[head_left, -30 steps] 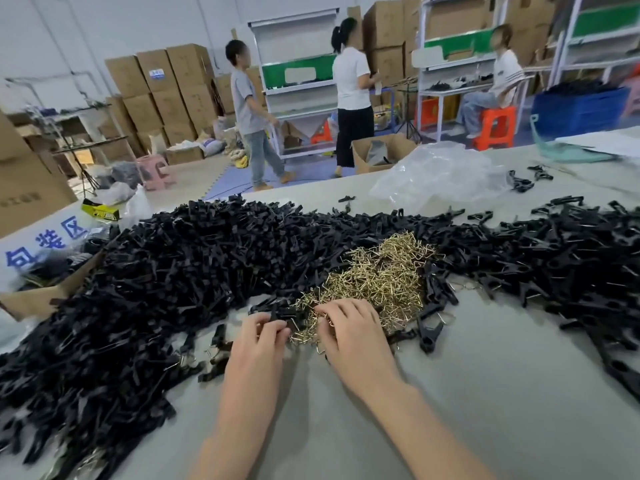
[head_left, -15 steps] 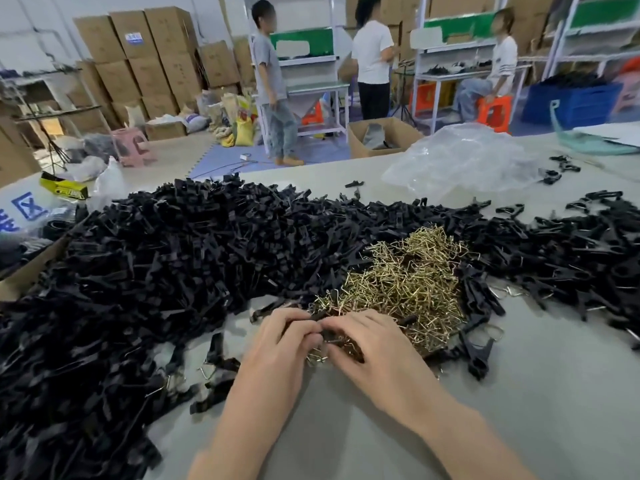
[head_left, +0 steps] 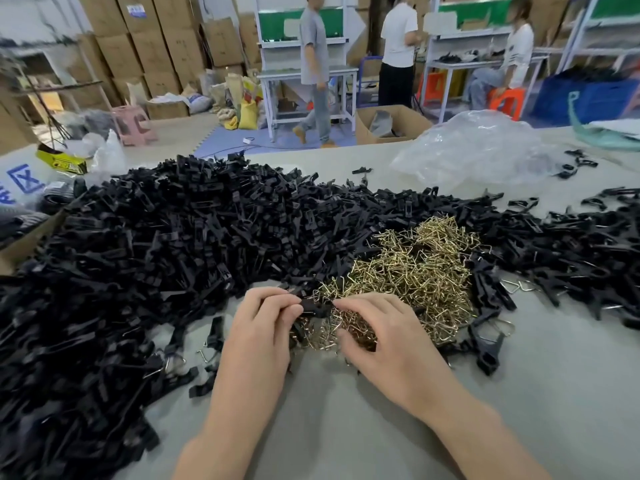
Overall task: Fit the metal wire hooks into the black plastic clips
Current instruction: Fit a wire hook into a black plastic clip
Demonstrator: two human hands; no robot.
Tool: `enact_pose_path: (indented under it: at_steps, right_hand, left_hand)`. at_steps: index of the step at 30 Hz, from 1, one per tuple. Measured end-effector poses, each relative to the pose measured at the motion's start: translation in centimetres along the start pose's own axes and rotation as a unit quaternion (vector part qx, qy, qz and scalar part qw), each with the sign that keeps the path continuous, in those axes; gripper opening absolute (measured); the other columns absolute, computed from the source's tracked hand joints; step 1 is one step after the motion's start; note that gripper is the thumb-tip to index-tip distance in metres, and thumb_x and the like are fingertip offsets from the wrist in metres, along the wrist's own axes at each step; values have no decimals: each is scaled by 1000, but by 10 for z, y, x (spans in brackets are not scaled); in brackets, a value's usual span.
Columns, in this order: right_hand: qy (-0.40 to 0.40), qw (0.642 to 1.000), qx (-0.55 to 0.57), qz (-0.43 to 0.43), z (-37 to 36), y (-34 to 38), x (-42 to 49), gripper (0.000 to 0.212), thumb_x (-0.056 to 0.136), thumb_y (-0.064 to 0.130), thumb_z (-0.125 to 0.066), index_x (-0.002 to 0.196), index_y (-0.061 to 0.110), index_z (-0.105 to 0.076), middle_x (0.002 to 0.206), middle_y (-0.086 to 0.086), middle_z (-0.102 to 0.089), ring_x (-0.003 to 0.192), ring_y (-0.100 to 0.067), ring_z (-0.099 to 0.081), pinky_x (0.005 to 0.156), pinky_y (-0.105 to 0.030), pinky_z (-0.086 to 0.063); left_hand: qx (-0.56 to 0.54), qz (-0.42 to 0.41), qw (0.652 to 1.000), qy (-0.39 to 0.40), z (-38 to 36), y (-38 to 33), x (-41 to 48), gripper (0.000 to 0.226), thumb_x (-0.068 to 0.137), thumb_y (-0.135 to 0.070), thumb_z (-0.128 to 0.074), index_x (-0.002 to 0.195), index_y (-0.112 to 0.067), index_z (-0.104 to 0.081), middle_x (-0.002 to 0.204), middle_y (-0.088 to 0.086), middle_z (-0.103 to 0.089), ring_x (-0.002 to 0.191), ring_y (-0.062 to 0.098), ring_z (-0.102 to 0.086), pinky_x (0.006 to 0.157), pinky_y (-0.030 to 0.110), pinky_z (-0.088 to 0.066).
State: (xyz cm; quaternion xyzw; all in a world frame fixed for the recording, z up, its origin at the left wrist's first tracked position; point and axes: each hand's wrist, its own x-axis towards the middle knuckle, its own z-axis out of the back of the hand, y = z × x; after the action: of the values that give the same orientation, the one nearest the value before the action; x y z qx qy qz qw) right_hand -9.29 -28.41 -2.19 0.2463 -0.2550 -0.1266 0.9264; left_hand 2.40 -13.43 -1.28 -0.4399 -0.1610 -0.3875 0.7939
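Left hand (head_left: pixel 263 327) inward — clip (head_left: pixel 313 306) in pinch-grip

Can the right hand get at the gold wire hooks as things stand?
Probably yes. The right hand lies on the near edge of the wire hook pile, with nothing covering the hooks there. The left hand pinches a black clip just beside it.

Views: one. Mount: on my head, wide angle, straight lines bowing toward the edges. Facing: forward and down over the grey table (head_left: pixel 346 431). Nearness: close; my forearms enter at the bottom edge, my left hand (head_left: pixel 259 330) and right hand (head_left: pixel 384 337) sit just below frame centre. Far reach: past the table's far edge to the floor and stacked cartons (head_left: pixel 152 46) at top.
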Motion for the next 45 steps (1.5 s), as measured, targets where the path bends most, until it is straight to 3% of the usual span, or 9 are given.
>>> enact_pose_path:
  at_steps: [4,8,12,17,21,31,38,41,45]
  right_hand:
    - [-9,996,83,-21,1,4,0,44,96,64,-46,131,41,-61,120,34,-58,126,9,-43,106,-11,-29]
    - [-36,946,307,-95,4,10,5,19,97,37,-65,115,39,-72,110,24,-72,109,1,-65,93,-13,-47]
    - [-49,909,400,-112,4,17,5,18,97,25,-67,112,33,-73,106,13,-76,103,-7,-70,89,-18,-53]
    - [-89,886,429,-149,6,18,6,14,99,20,-61,106,27,-72,95,6,-75,89,-7,-70,83,-26,-58]
    - [-86,862,468,-173,10,15,9,16,100,12,-57,105,16,-72,89,0,-74,79,-10,-67,73,-24,-58]
    - [-20,874,460,-152,13,12,8,25,98,10,-62,117,24,-73,106,5,-77,102,-12,-71,94,-27,-56]
    - [-3,866,477,-150,13,13,9,23,98,5,-62,111,19,-74,102,6,-78,93,-9,-74,78,-19,-57]
    - [-3,867,475,-149,12,13,9,23,97,5,-64,107,22,-75,100,5,-78,91,-10,-74,79,-20,-57]
    - [4,864,479,-155,12,13,9,22,97,6,-64,108,22,-75,100,4,-78,91,-13,-75,79,-21,-58]
  left_hand:
    - [-73,33,996,-25,-2,-12,-3,18,94,-29,-55,99,-21,-72,106,-23,-59,105,-8,-55,88,1,-35]
    - [-90,13,995,-30,-12,-22,-7,19,95,-30,-56,102,-23,-71,107,-23,-58,104,-6,-57,86,2,-39]
    - [-71,-22,997,-28,-18,-24,-9,20,96,-24,-56,107,-17,-72,109,-17,-57,102,-6,-57,86,4,-41]
    - [-77,-45,996,-26,-20,-27,-11,25,98,-17,-52,115,-24,-68,115,-17,-55,108,-6,-56,88,4,-40]
    - [-99,-13,995,-11,-16,-31,-11,24,98,-32,-50,120,-42,-56,109,-27,-56,100,-3,-58,76,3,-39]
    - [-170,53,983,44,-15,-27,-11,20,100,-48,-42,117,-49,-52,96,-18,-60,76,10,-59,61,9,-41]
    - [-272,156,949,44,-16,-32,-9,32,94,-36,-57,123,-49,-56,99,-24,-63,88,-1,-64,77,13,-51]
    - [-283,160,944,60,-14,-34,-7,31,97,-31,-55,122,-48,-58,113,-25,-67,110,-2,-63,94,25,-53]
    - [-275,158,946,69,-12,-36,-5,32,94,-37,-53,124,-51,-56,121,-33,-63,117,-7,-58,102,24,-49]
